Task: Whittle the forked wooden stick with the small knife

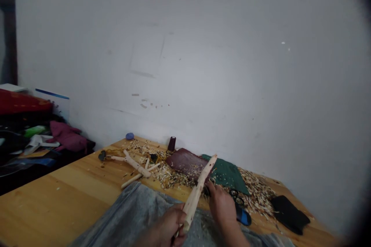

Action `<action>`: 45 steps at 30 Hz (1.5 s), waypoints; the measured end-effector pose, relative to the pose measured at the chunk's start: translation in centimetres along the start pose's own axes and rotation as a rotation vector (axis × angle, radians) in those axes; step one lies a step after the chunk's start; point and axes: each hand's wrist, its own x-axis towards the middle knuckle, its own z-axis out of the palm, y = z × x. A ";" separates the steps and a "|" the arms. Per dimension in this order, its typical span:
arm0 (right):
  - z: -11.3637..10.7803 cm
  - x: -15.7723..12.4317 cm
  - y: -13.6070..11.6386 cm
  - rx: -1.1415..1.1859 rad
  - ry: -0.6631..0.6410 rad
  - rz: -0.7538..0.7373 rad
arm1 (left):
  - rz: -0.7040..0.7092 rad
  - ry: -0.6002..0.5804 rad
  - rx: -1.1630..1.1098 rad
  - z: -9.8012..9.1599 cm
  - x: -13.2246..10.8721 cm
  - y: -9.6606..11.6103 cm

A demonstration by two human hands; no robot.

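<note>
My left hand [169, 225] grips the lower end of a peeled pale wooden stick [197, 195], which slants up and away over the table. My right hand [222, 206] is against the stick's middle, with a small dark object [206, 190] at its fingertips, too hidden to name. Just right of that hand lie black-looped scissors [236, 197] and a blue and black object [242, 215]. A grey cloth [139, 208] covers my lap under both hands. Wood shavings [171, 173] are strewn around a forked peeled branch [130, 164].
The wooden table [58, 189] runs to a white wall [203, 65]. On it are a dark red leather pad [185, 164], a green cloth [227, 173], a black pouch [286, 214], a dark red cylinder [172, 143] and a blue lump [130, 136]. Clothes [66, 137] are heaped beyond the left edge.
</note>
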 end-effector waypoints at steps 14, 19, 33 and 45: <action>-0.8 -1.9 -4.3 0.095 -0.169 -0.104 | -0.081 -0.056 -0.027 -0.4 -0.6 1.1; -0.5 -0.1 -0.8 0.060 -0.160 0.011 | -0.095 -0.060 -0.008 -0.2 -0.4 0.8; -0.9 -1.6 -4.4 0.101 -0.198 -0.099 | -0.003 0.145 0.135 0.2 -0.5 0.7; -1.0 -1.4 -4.2 0.131 -0.222 -0.132 | 0.099 0.230 0.311 1.3 -1.1 0.8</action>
